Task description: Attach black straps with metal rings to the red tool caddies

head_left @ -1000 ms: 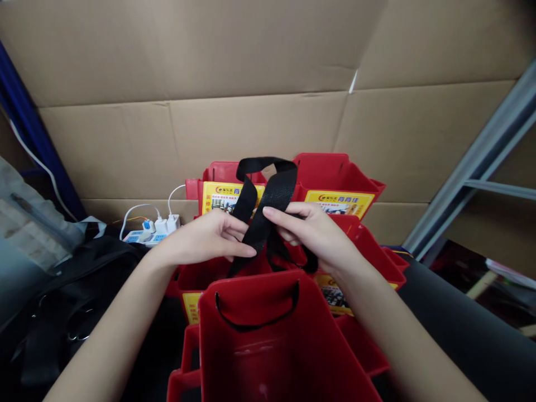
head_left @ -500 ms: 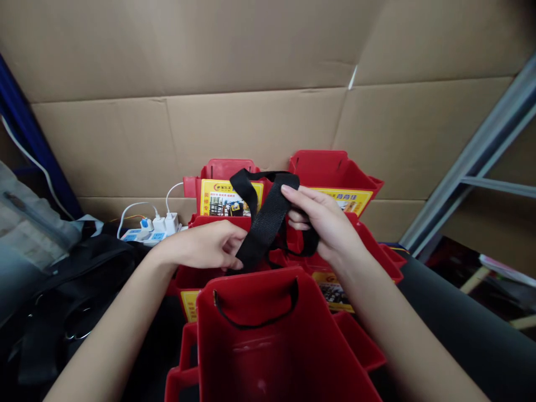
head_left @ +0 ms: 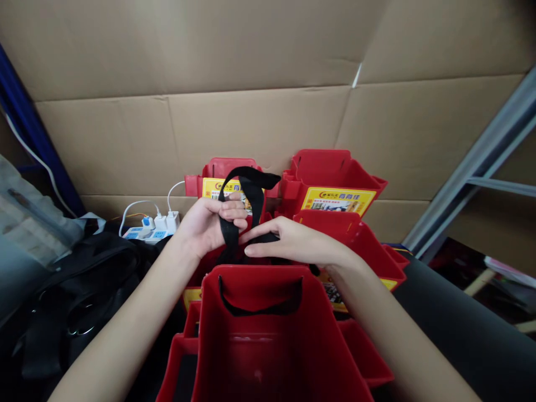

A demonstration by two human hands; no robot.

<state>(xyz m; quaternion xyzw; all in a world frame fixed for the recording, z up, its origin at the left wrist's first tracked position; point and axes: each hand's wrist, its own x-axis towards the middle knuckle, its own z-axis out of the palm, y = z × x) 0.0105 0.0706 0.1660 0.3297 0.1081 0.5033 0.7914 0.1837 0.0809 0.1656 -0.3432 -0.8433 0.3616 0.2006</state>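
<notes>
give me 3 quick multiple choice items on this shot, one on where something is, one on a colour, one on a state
1. Where is the power strip?
A. left of the red bins, by the cardboard wall
B. inside the nearest bin
C. on the metal shelf frame at right

2. What colour is the strap?
A. yellow
B. black
C. white

3. What is the left hand doing?
A. resting flat on the cardboard
B. hanging free of everything
C. gripping the strap

Key: 1 A, the strip with its white plugs lies left of the red bins below the cardboard. 2 B, the strap looping above the hands is black. 3 C, the left fingers close round the strap, while the right hand lies on it just below.
</notes>
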